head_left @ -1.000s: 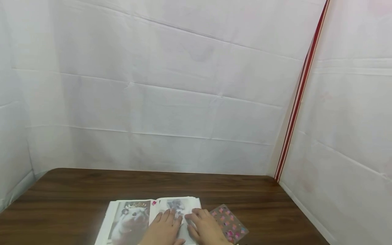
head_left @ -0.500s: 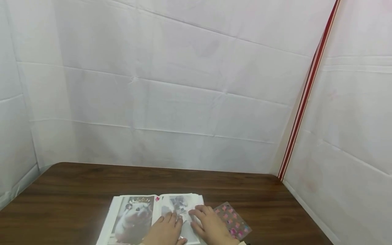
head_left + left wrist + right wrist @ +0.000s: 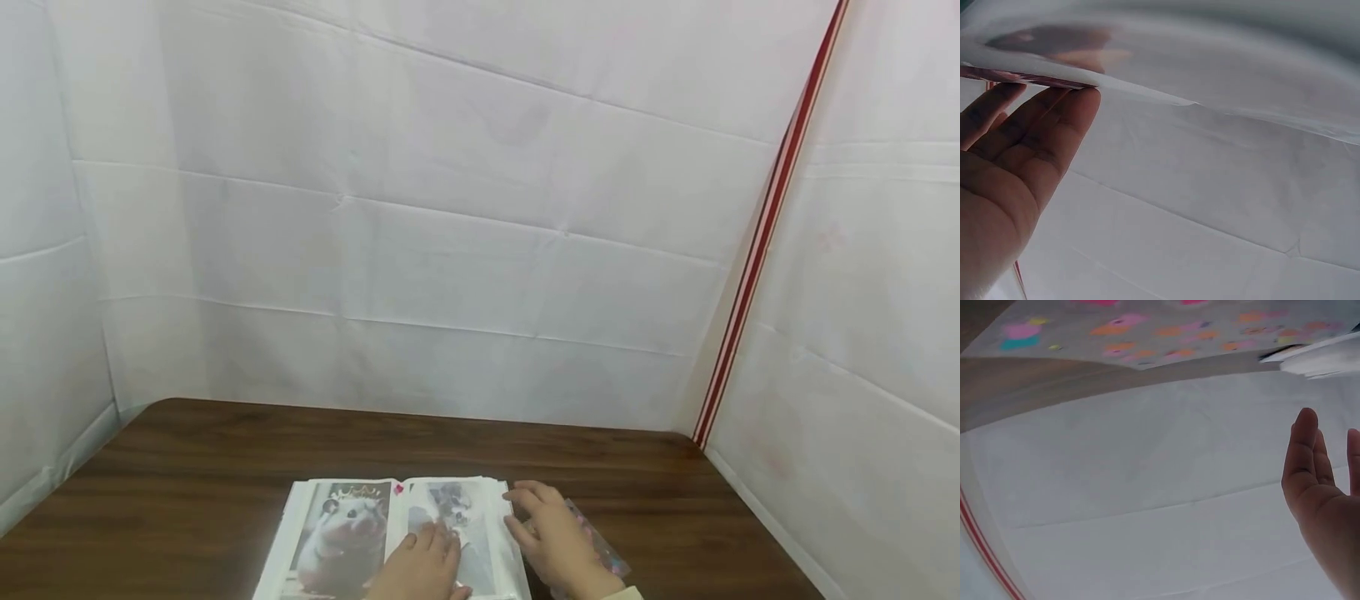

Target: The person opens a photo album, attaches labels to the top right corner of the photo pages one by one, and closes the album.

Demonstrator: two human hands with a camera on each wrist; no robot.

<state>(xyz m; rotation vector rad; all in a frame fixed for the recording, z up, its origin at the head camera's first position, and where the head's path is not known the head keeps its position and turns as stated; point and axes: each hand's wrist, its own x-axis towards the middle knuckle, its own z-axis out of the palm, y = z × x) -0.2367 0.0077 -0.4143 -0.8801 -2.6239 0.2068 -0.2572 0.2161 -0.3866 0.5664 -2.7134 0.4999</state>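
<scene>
A photo album (image 3: 507,537) lies spread on the table, a hamster picture (image 3: 343,542) on its left page and a grey animal picture (image 3: 471,546) on its right page. My left hand (image 3: 422,565) rests with extended fingers on the right page's picture; in the left wrist view the fingertips (image 3: 1085,103) touch the glossy page. My right hand (image 3: 557,540) is at the album's right edge, fingers slightly bent, holding nothing. Partly hidden behind it is a clear sticker sheet (image 3: 611,557); the right wrist view shows its colourful stickers (image 3: 1119,326).
The dark wood table (image 3: 225,450) extends around the album. White cloth (image 3: 450,250) hangs behind and at both sides, with a red striped edge (image 3: 772,200) at the right. A small pink sticker (image 3: 399,489) sits near the album's top fold.
My right hand has left the right page and shifted right, past its edge and over part of the sticker sheet. My left hand stays on the page. The head view has turned slightly left.
</scene>
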